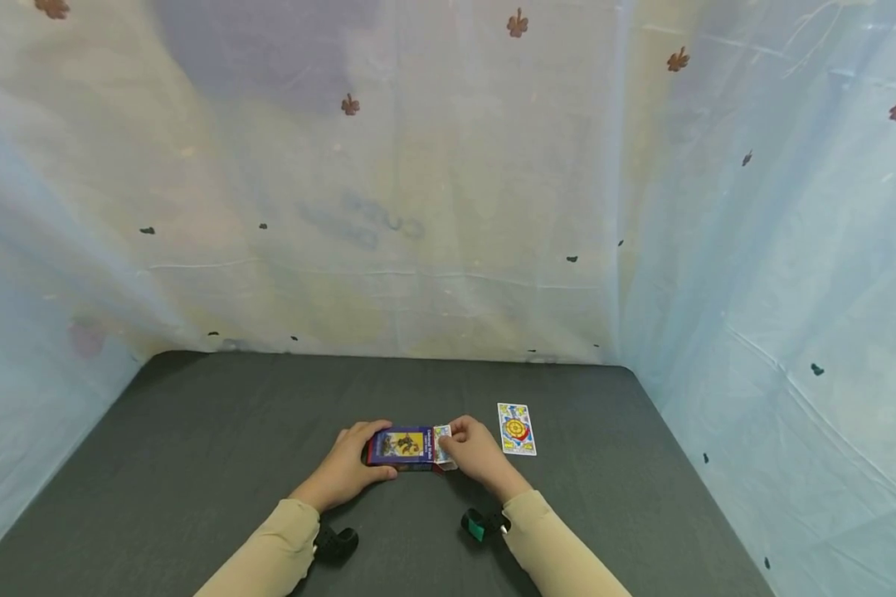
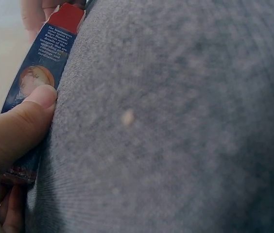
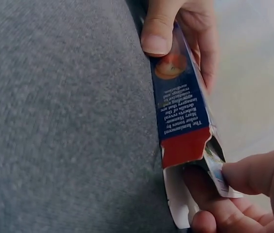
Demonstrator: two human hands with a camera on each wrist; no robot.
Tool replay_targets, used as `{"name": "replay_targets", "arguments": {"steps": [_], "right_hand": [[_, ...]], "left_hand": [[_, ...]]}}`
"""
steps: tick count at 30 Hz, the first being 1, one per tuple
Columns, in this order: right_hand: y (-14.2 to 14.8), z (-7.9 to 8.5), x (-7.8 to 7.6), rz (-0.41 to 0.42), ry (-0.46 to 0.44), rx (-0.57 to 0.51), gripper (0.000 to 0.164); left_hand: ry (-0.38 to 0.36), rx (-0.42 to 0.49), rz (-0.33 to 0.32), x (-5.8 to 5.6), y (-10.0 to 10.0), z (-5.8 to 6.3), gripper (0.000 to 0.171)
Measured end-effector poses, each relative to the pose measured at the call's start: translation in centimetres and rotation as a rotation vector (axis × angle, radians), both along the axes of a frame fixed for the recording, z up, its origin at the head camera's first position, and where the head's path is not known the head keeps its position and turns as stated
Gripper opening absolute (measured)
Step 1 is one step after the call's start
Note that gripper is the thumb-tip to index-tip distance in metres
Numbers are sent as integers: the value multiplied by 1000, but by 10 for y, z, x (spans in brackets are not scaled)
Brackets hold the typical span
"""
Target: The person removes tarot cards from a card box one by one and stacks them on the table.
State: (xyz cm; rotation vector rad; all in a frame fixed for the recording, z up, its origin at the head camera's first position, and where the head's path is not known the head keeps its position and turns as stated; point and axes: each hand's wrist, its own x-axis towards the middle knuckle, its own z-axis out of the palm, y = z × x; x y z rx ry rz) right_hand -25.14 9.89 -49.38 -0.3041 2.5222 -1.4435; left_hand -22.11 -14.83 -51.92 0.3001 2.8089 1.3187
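Note:
A blue card box with a yellow picture on top lies flat on the dark table. My left hand grips its left end, with the thumb along the near side. At the box's right end, the red-edged mouth is open with a white flap hanging out. A colourful card sticks partly out there. My right hand pinches it between the thumb on top and fingers reaching into the mouth. Another card, showing a wheel, lies face up to the right of the right hand.
The grey cloth-covered table has rounded back corners. Pale plastic sheeting with small leaf prints hangs behind it and along both sides. Black straps hang at both wrists.

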Motion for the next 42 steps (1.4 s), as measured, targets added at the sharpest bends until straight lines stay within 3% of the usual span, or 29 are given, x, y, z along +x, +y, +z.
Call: {"name": "replay_targets", "arguments": {"steps": [12, 30, 38, 42], "right_hand": [[2, -1, 1, 28, 9, -48, 33], [25, -1, -2, -19, 32, -84, 36], [33, -1, -3, 33, 19, -87, 45], [33, 8, 2, 79, 14, -68, 48]], "left_hand": [[-10, -9, 5, 0, 1, 0, 78], [-21, -7, 12, -2, -1, 0, 79], [-11, -19, 1, -3, -1, 1, 78], [-16, -15, -1, -1, -1, 1, 78]]}}
